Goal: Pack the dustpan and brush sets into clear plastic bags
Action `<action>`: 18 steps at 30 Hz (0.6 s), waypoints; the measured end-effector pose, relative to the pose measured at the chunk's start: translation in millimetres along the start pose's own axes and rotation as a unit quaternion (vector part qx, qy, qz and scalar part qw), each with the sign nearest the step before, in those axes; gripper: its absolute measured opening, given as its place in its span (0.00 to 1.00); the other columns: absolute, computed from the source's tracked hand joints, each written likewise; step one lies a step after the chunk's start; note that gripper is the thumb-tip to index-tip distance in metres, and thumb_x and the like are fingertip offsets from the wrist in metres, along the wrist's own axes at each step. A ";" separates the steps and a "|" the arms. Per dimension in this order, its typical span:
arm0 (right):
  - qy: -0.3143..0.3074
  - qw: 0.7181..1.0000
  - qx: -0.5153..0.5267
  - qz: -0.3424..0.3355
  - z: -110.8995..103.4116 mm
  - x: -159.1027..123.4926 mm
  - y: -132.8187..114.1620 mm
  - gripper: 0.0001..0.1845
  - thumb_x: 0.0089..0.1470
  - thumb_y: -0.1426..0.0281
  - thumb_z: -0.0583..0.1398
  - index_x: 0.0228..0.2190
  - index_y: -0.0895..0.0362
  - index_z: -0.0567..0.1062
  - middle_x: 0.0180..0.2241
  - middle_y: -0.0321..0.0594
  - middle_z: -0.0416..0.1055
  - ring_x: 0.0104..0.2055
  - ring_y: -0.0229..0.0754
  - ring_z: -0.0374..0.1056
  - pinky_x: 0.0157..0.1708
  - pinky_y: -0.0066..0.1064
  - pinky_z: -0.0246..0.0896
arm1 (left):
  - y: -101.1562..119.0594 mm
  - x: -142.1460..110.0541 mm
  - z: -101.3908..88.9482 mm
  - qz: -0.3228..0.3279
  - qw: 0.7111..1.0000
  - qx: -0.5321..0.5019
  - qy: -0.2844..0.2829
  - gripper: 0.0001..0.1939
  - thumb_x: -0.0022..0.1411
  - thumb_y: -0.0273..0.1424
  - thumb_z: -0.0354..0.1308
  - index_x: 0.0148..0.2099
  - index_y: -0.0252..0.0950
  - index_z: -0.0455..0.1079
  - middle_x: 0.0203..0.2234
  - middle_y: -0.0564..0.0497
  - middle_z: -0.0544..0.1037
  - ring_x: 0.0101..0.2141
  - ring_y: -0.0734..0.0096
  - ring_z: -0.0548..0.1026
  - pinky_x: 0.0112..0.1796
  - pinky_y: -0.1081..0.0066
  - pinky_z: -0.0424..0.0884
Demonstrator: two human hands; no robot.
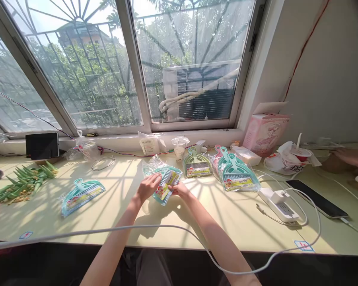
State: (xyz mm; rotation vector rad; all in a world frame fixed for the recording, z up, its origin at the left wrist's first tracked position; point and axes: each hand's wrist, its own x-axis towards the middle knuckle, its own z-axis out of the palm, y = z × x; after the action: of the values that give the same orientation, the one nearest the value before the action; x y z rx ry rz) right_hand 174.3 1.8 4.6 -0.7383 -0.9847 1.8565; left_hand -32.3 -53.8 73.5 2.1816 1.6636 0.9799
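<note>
Both my hands are on a teal mini dustpan and brush set in clear plastic wrapping, tilted above the table. My left hand lies over its left side, fingers closed on the wrapper. At the lower right edge, my right hand pinches the package. A similar wrapped teal set lies to the left. Beyond my right hand lie a green wrapped set and a cluster of teal and pink sets, with one teal set in front.
A white cable crosses in front of my forearms. To the right are a power strip and a phone. A plastic cup and a pink box stand near the window. Green plants lie left. Other people's hands show at both edges.
</note>
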 end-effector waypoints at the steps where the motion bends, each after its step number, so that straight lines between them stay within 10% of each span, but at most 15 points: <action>1: 0.011 1.000 -0.003 -0.004 2.2 -1.1 -0.1 0.24 0.34 0.70 0.82 0.32 0.48 0.80 0.27 0.37 0.81 0.39 0.59 0.84 0.51 0.59 0.83 | -0.5 -3.2 3.1 0.002 1.000 -0.009 0.018 0.07 0.73 0.38 0.65 0.49 0.46 0.84 0.60 0.35 0.87 0.69 0.38 0.80 0.78 0.38 0.65; 4: 0.053 0.998 -0.003 -0.020 8.7 -6.7 0.5 0.24 0.37 0.61 0.83 0.35 0.48 0.81 0.32 0.40 0.84 0.46 0.63 0.87 0.54 0.58 0.82 | -3.7 -5.8 12.2 -0.045 0.987 -0.008 0.151 0.17 0.76 0.44 0.64 0.60 0.45 0.83 0.71 0.35 0.79 0.81 0.37 0.65 0.82 0.33 0.51; 7: 0.058 0.997 0.022 -0.041 11.2 -12.2 2.8 0.27 0.36 0.58 0.83 0.37 0.49 0.81 0.36 0.42 0.87 0.50 0.65 0.87 0.54 0.58 0.83 | -5.1 8.6 14.3 -0.196 0.931 -0.092 0.293 0.32 0.84 0.52 0.51 0.79 0.42 0.68 0.81 0.32 0.65 0.85 0.40 0.54 0.79 0.34 0.60; 10: 0.046 0.997 0.043 -0.038 9.8 -12.6 5.0 0.29 0.32 0.59 0.84 0.36 0.49 0.81 0.38 0.43 0.88 0.50 0.65 0.88 0.53 0.57 0.84 | -4.8 28.3 13.8 -0.303 0.883 -0.295 0.205 0.44 0.85 0.61 0.38 0.85 0.38 0.57 0.76 0.26 0.72 0.78 0.39 0.71 0.68 0.39 0.77; 13: 0.067 0.996 0.054 -0.026 8.0 -7.8 3.4 0.29 0.32 0.64 0.84 0.35 0.48 0.80 0.36 0.42 0.88 0.49 0.65 0.87 0.49 0.55 0.85 | -4.2 35.5 24.5 -0.260 0.864 -0.425 0.074 0.56 0.79 0.72 0.28 0.82 0.36 0.65 0.63 0.29 0.85 0.67 0.38 0.82 0.63 0.39 0.82; 18: 0.139 0.985 0.093 -0.055 7.4 -4.1 -13.0 0.23 0.40 0.64 0.81 0.38 0.47 0.81 0.35 0.38 0.88 0.52 0.62 0.87 0.52 0.51 0.86 | -1.9 29.9 47.3 -0.165 0.885 -0.435 0.009 0.70 0.65 0.84 0.28 0.82 0.38 0.68 0.63 0.32 0.86 0.67 0.39 0.82 0.64 0.42 0.81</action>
State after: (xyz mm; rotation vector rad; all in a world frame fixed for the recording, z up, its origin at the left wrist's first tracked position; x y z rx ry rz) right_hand 175.6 -0.4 19.9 -0.7878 -0.6519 1.6700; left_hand -0.1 -15.8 48.0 1.2538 1.1754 1.2975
